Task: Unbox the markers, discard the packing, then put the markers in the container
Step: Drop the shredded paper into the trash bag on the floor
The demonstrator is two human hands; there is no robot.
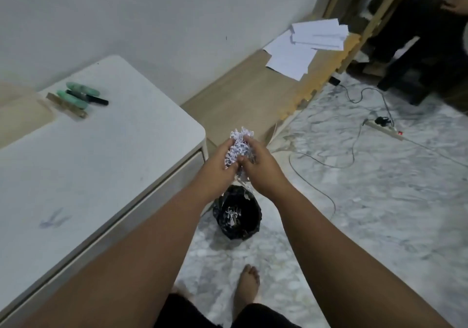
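Observation:
Both hands hold one wad of shredded white packing paper (240,142) in the air over the floor. My left hand (219,166) grips its left side and my right hand (260,165) grips its right side. Below them stands a bin lined with a black bag (236,213), with some shredded paper inside. A few strips dangle from the wad toward the bin. On the white table (101,150) at the far left lie green markers (76,97), a black marker (95,99) and a flat tan piece (67,106) beside them.
White paper sheets (306,46) are strewn on the wooden floor by the wall. Cables and a power strip (383,130) cross the marble floor at right. A dark stool and another person's hand are at the top right. My bare foot (247,284) stands near the bin.

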